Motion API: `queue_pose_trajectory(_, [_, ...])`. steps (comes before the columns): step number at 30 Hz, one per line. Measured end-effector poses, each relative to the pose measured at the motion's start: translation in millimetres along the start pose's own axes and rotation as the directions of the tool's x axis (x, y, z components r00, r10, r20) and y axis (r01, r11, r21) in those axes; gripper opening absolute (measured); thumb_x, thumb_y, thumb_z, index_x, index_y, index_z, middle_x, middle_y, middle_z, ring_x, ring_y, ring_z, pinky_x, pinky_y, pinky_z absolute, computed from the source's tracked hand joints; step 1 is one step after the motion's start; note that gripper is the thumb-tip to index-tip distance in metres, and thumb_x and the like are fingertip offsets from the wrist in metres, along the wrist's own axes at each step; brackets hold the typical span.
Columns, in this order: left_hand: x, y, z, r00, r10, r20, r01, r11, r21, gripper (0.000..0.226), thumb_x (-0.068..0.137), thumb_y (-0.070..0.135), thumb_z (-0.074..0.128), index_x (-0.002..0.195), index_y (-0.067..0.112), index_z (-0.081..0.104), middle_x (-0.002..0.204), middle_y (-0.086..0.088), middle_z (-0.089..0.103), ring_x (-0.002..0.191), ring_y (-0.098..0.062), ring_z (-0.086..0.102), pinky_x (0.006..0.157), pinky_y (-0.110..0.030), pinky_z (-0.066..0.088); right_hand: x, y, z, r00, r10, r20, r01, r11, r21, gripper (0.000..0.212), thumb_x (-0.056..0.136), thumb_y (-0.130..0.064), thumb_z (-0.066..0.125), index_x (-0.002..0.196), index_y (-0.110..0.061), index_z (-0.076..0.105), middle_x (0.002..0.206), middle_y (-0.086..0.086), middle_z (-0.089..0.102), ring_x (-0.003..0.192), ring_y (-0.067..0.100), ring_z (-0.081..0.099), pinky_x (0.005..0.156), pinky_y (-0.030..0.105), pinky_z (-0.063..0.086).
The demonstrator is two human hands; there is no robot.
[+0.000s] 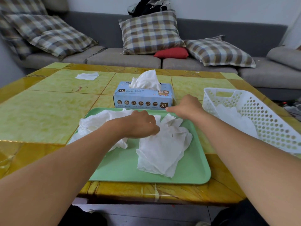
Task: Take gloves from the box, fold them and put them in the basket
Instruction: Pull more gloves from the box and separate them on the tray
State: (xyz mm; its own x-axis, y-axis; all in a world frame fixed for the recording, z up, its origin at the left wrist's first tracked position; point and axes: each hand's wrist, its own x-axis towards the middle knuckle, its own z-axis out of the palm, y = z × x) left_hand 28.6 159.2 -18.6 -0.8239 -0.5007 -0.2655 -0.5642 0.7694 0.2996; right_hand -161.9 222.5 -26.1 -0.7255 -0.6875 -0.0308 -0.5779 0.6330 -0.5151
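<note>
A blue glove box [143,98] stands mid-table with a white glove [145,80] sticking out of its top. In front of it lies a green tray [123,170]. A flattened white glove [162,149] lies on the tray's right half, and a crumpled pile of gloves [96,123] on its left. My left hand [140,124] pinches the flat glove at its finger end. My right hand [185,106] hovers over the tray's far right corner, fingers curled, holding nothing I can see. A white perforated basket [263,118] at the right holds folded gloves [234,118].
A folded white sheet [87,76] lies at the far left of the yellow-green tiled table [40,111]. Behind the table runs a grey sofa [123,57] with checked cushions [149,31] and a red one [171,53]. The table's near edge is close to my body.
</note>
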Motion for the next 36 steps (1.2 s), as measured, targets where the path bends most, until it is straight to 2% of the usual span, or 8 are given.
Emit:
queue_pose_trajectory(3, [7,2,5,0.985,0.053,-0.164,-0.045,0.998,0.048,0.061,0.088,0.072,0.043,0.118,0.024,0.067,0.123,-0.003,0.053,0.119,-0.026,0.044,0.102,-0.047,0.041,-3,-1,3,0.996,0.009,0.085,-0.003,0.997,-0.074,0.049,0.069,-0.047,0.089,0.089,-0.016,0.056,0.082,-0.002,0.056,0.07,0.017,0.056,0.05,0.028,0.034])
queue_pose_trajectory(6, [7,-1,10,0.987,0.079,-0.138,-0.053,0.981,0.186,0.06,0.086,0.074,0.052,0.122,0.027,0.064,0.126,0.003,0.054,0.117,-0.02,0.043,0.101,-0.045,0.043,-1,0,12,0.995,0.021,0.102,-0.015,0.998,-0.061,0.042,0.072,-0.032,0.089,0.097,-0.01,0.064,0.087,0.001,0.063,0.075,0.02,0.058,0.049,0.026,0.036])
queue_pose_trajectory(12, [0,2,7,0.993,0.084,-0.083,-0.069,0.982,0.174,0.084,0.075,0.071,0.07,0.142,0.026,0.045,0.136,0.004,0.045,0.125,-0.02,0.042,0.106,-0.038,0.041,3,1,15,0.997,-0.06,0.04,0.058,0.998,0.032,0.006,0.082,-0.014,0.072,0.083,-0.011,0.067,0.082,0.003,0.067,0.066,0.016,0.06,0.051,0.024,0.042])
queue_pose_trajectory(16, [-10,5,-3,0.994,0.054,-0.096,-0.049,0.998,0.05,0.058,0.09,0.044,0.067,0.14,0.021,0.045,0.129,0.001,0.051,0.113,-0.019,0.052,0.097,-0.034,0.045,-9,-4,-3,0.989,-0.068,0.131,0.082,0.992,-0.1,0.023,0.087,-0.015,0.064,0.068,-0.014,0.05,0.068,0.003,0.055,0.054,0.018,0.051,0.046,0.023,0.036])
queue_pose_trajectory(20, [-19,6,-5,0.999,-0.012,-0.035,0.008,0.994,-0.113,0.032,0.098,0.044,0.049,0.121,0.022,0.054,0.114,0.001,0.058,0.098,-0.015,0.055,0.083,-0.034,0.043,-24,-8,-25,0.904,-0.033,0.425,0.156,0.954,-0.257,0.02,0.087,-0.021,0.075,0.102,-0.01,0.071,0.1,0.008,0.07,0.076,0.023,0.062,0.067,0.03,0.056])
queue_pose_trajectory(25, [-21,5,1,1.0,-0.003,0.004,0.003,0.999,-0.044,0.079,0.074,0.072,0.07,0.134,0.028,0.044,0.12,0.005,0.058,0.102,-0.015,0.057,0.089,-0.033,0.048,-36,-1,-26,0.883,-0.1,0.459,0.28,0.897,-0.342,0.028,0.081,-0.019,0.083,0.109,-0.018,0.076,0.105,0.002,0.072,0.087,0.02,0.066,0.065,0.025,0.051])
queue_pose_trajectory(30, [-19,-1,3,0.99,0.108,-0.088,-0.112,0.993,-0.046,0.062,0.076,0.031,0.087,0.127,0.025,0.054,0.099,0.004,0.064,0.083,-0.006,0.06,0.072,-0.02,0.047,-35,0,-31,0.906,-0.136,0.4,0.259,0.927,-0.271,0.013,0.087,-0.019,0.08,0.099,-0.019,0.075,0.084,-0.005,0.065,0.068,0.011,0.055,0.052,0.021,0.041])
queue_pose_trajectory(36, [-26,-1,-7,0.998,0.05,-0.03,-0.056,0.963,-0.263,0.046,0.08,0.017,0.084,0.118,0.021,0.057,0.075,-0.002,0.07,0.061,-0.009,0.069,0.059,-0.021,0.053,-33,-1,-38,0.917,-0.117,0.38,0.207,0.957,-0.204,0.01,0.087,-0.013,0.078,0.096,-0.018,0.074,0.073,0.001,0.064,0.057,0.012,0.053,0.051,0.024,0.042])
